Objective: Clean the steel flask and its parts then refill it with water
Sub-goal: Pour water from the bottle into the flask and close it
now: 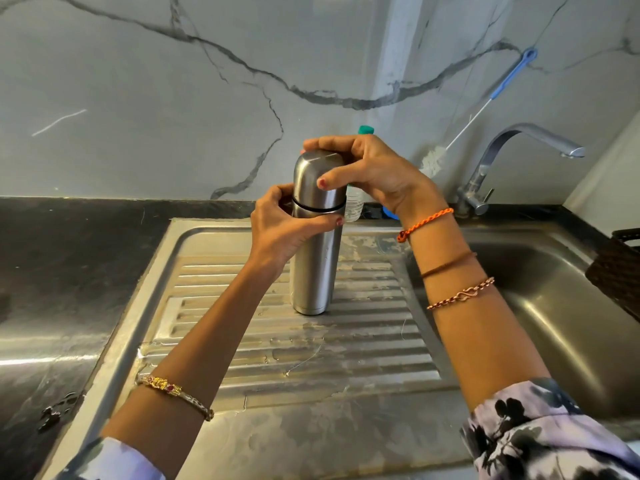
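Flask: I see the steel flask (pixel 313 258) standing upright on the ribbed drainboard (pixel 242 341), its long axis vertical, between my two hands.
Cap: the domed cap (pixel 317 174) sits on top, a dark seam ring just under it.
Right hand: my right hand (pixel 367 168) is over the cap, fingers and thumb curled round it — the nearer hand for a twist.
Left hand: my left hand (pixel 287 226) wraps the body just below the seam, bracing it.
Next move: I judge the cap turns about that vertical axis.
Around: a plastic bottle (pixel 355 202) with a green top stands close behind; bottle brush (pixel 485 109) leans on the wall; tap (pixel 519 147) and sink basin (pixel 554 306) lie to the right — nothing blocks the lift.
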